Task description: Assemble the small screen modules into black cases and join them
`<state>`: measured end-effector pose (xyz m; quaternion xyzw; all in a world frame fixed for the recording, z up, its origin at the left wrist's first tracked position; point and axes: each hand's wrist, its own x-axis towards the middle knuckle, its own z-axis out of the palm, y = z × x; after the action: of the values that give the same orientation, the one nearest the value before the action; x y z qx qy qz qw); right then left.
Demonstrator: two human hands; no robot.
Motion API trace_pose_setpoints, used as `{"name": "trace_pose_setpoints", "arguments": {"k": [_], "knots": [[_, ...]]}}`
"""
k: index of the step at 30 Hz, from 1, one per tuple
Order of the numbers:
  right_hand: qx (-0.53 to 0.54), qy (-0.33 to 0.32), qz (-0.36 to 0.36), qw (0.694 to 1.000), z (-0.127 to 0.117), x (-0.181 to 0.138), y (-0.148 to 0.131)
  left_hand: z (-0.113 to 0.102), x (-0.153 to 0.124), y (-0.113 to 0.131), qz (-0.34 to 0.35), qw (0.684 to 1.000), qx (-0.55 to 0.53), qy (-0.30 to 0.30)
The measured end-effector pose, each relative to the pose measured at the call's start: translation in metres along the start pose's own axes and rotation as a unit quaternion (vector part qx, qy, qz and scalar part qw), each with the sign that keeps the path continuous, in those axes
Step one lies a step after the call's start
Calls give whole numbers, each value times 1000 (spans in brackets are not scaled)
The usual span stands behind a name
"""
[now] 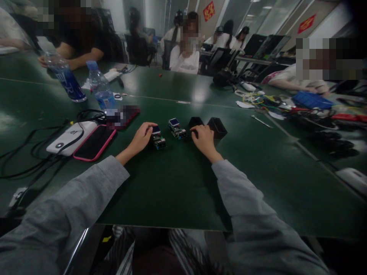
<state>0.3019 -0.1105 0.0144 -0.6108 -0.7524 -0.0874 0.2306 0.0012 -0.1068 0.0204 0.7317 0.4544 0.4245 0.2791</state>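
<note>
My left hand (142, 136) is closed at the screen end of a small green circuit board (159, 143), thumb and fingers at its edge. A second circuit board (178, 132) with a small screen (173, 122) lies between my hands, touched by neither. My right hand (204, 140) rests palm down in front of two black boxes, its fingers bent and somewhat apart. The left black box (196, 121) is partly hidden behind the fingers. The right black box (218, 128) stands beside the hand; whether the fingers touch either box is unclear.
Left on the green table (172, 191) are a white power bank (69, 139), a red-edged phone (96, 143), cables and two bottles (101, 89). Tangled wires (258, 97), a blue item (312, 100) and a metal strip (261, 121) lie right. People sit across the table.
</note>
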Motion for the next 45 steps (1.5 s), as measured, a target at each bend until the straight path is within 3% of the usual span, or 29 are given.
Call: {"name": "trace_pose_setpoints", "arguments": {"k": [15, 20, 23, 27, 31, 45], "knots": [[18, 1, 2, 1000, 1, -1, 1, -1, 0, -3, -7, 1000, -9, -10], [25, 86, 38, 995, -7, -3, -16, -1, 0, -5, -4, 1000, -14, -9], [51, 113, 10, 992, -12, -4, -31, 0, 0, -5, 0, 1000, -12, -5], [91, 43, -78, 992, -8, -7, -44, 1, 0, -4, -2, 1000, -11, 0], [131, -41, -100, 985, -2, -9, -44, 1, 0, -3, -3, 1000, -17, -3], [125, -10, -62, 990, -19, -26, -59, 1, 0, -2, -4, 1000, -21, 0]]}}
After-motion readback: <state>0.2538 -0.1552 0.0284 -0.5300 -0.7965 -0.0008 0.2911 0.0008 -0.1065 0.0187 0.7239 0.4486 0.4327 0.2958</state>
